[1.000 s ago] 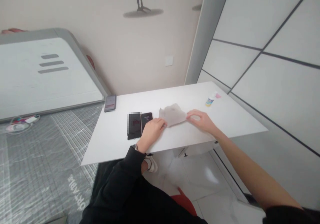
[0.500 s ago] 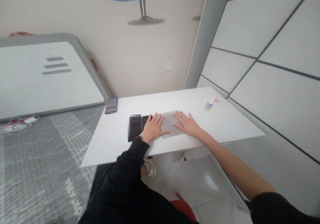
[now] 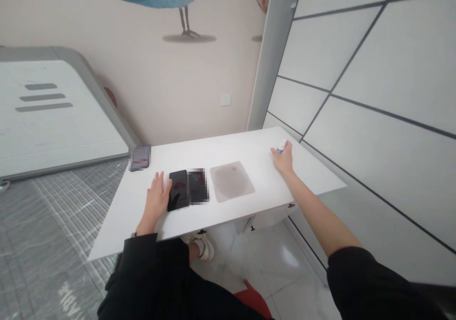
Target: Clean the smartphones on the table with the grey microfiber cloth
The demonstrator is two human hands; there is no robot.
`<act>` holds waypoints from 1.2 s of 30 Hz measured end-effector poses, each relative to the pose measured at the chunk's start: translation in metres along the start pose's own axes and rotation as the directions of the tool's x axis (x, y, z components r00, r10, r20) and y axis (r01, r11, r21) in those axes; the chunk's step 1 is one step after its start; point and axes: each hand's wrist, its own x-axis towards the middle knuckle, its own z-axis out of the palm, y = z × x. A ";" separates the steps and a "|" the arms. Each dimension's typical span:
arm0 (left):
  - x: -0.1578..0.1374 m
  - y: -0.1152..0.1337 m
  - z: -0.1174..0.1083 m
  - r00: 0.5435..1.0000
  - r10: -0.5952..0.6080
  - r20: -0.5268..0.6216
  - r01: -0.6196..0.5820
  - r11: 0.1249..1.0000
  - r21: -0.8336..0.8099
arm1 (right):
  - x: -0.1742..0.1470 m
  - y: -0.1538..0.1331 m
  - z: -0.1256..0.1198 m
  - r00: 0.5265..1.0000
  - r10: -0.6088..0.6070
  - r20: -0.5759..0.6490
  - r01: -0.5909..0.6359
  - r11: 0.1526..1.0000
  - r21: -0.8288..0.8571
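Observation:
My right hand (image 3: 284,160) is closed round a small white bottle (image 3: 281,146) with a blue label, at the far right of the white table (image 3: 265,153). The fingers hide most of the bottle. At the left, my left hand (image 3: 156,198) lies flat with its fingers apart, its thumb at the left edge of a black tablet-like slab (image 3: 177,194). Right beside that slab lies a second dark flat rectangle (image 3: 198,187), partly blurred out. A thin greyish-brown square sheet (image 3: 232,181) with rounded corners lies flat between my hands, touched by neither.
A blurred dark object (image 3: 140,157) sits at the table's back left corner. White panels (image 3: 377,68) rise along the right side. A white board with a grey frame (image 3: 46,125) leans at the left. Below the front edge are a shoe (image 3: 204,247) and something red (image 3: 252,301).
Both hands have left the grey sheet. My left hand has moved left, past the dark rectangles. My right hand has reached back and right and taken hold of the bottle. The view has shifted rightward.

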 end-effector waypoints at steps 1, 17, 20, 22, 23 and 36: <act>-0.003 -0.006 0.003 1.000 -0.011 0.001 0.011 1.000 -0.011 | 0.000 -0.005 0.005 0.997 0.035 0.072 -0.041 0.996 0.083; -0.023 -0.006 0.020 0.995 0.097 -0.039 -0.094 0.994 0.056 | -0.101 -0.111 0.019 0.709 -0.273 0.651 -0.307 0.712 0.632; -0.025 -0.004 0.019 0.994 0.103 -0.037 -0.101 0.993 0.066 | -0.088 -0.101 0.018 0.718 -0.287 0.634 -0.099 0.860 0.501; -0.026 -0.002 0.019 0.994 0.107 -0.038 -0.104 0.992 0.072 | -0.078 -0.094 0.016 0.700 -0.299 0.649 0.012 0.913 0.408; -0.026 -0.002 0.018 0.994 0.107 -0.038 -0.104 0.992 0.073 | -0.074 -0.090 0.016 0.681 -0.309 0.664 0.088 0.935 0.344; -0.029 0.004 0.014 0.995 0.096 -0.001 -0.096 0.992 0.086 | -0.065 -0.063 0.023 0.551 -0.287 0.784 0.528 0.847 -0.060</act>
